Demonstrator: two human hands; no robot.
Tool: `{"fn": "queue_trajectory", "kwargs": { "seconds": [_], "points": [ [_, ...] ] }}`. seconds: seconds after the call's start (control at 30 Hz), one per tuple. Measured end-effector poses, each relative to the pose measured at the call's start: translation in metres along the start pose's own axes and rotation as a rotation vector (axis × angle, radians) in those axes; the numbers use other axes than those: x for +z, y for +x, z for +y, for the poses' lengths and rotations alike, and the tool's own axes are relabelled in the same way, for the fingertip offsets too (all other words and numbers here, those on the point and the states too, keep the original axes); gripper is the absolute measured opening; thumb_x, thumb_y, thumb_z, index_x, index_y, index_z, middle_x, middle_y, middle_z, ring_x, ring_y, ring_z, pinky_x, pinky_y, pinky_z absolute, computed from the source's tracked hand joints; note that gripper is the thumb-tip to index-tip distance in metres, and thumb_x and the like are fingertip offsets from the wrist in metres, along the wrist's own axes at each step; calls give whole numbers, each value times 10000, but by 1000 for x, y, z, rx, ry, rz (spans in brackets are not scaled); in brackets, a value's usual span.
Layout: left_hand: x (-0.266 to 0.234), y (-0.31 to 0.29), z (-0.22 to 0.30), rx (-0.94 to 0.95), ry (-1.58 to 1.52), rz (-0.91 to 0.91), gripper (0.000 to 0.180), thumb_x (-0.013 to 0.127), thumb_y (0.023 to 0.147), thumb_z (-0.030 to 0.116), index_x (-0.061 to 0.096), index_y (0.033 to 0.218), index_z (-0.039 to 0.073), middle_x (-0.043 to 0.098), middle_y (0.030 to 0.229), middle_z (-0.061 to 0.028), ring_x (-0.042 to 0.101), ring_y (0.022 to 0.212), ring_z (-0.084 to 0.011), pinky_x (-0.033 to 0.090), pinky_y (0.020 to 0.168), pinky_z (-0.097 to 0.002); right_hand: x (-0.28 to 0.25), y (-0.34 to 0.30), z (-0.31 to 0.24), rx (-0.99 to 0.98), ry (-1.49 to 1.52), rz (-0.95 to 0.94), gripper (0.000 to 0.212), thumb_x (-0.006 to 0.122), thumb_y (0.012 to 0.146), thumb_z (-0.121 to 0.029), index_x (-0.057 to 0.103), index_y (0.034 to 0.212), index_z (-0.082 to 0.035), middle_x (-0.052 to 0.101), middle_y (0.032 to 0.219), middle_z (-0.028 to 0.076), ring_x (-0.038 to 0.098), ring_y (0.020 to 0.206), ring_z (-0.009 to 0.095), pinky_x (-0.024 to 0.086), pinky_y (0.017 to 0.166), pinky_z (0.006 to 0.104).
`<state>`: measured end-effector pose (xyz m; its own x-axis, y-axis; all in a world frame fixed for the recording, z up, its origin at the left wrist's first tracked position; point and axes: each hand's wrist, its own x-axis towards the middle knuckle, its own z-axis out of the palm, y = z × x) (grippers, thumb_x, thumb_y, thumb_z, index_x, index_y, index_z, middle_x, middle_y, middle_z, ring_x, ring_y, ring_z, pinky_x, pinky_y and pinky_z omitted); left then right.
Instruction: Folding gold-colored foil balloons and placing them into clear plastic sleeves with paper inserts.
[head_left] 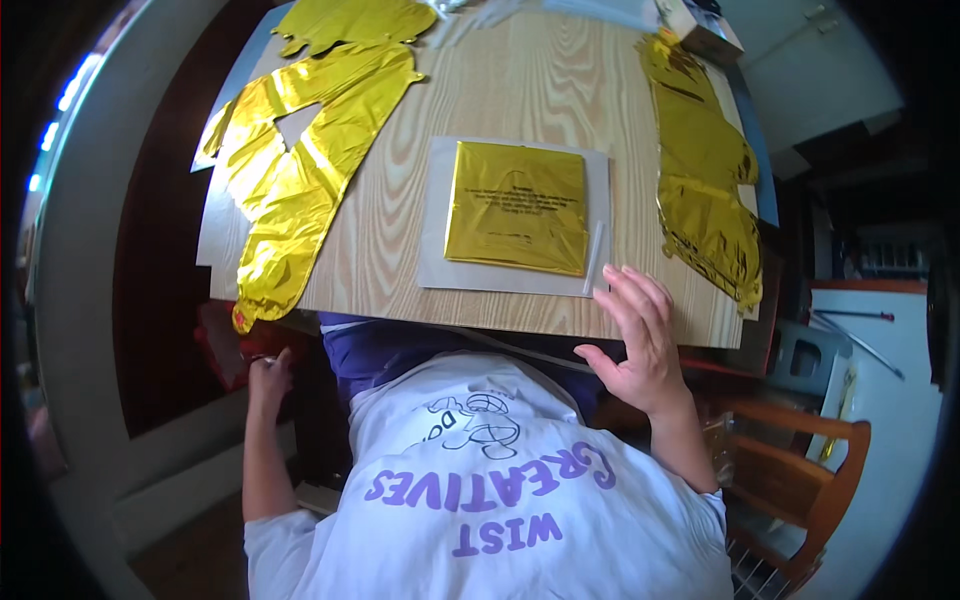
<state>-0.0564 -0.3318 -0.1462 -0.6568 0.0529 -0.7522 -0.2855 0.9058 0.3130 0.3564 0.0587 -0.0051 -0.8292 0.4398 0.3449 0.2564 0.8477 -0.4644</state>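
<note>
A folded square of gold foil (515,205) with small dark print lies flat on a larger clear-grey sheet (435,260) in the middle of the table. A thin clear straw (595,255) lies along that sheet's right side. My right hand (640,345) is open at the table's near edge, fingers spread, its tips close to the straw and sheet corner. Down at the left, below the table edge, my left hand (268,378) is closed beside a red bag (222,345); what its fingers hold, if anything, cannot be made out.
Flat gold foil balloons lie on the wooden table (520,80): an A-shaped one (290,180) at left, another (350,20) at far left, a third (705,170) at right. A small box (700,30) stands at the far right corner. A wooden chair (800,460) is at right.
</note>
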Motion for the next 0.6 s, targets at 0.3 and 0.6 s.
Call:
{"fn": "queue_trajectory", "kwargs": {
  "seconds": [0.3, 0.6],
  "points": [
    [68, -185, 164, 1812, 479, 292, 610, 902, 625, 263, 663, 1162, 101, 666, 1109, -64, 624, 1071, -299, 470, 942, -498, 30, -31, -3, -109, -332, 49, 409, 772, 820, -111, 645, 1206, -72, 639, 1305, 99, 606, 1208, 289, 437, 1077, 471],
    [107, -134, 200, 2063, 221, 25, 299, 856, 712, 121, 699, 966, 103, 728, 1072, -44, 702, 1030, -255, 518, 943, -422, 23, -30, -12, -78, -208, 157, 259, 813, 786, -94, 679, 1007, -90, 685, 1048, 69, 656, 981, 245, 490, 923, 433]
  ]
}}
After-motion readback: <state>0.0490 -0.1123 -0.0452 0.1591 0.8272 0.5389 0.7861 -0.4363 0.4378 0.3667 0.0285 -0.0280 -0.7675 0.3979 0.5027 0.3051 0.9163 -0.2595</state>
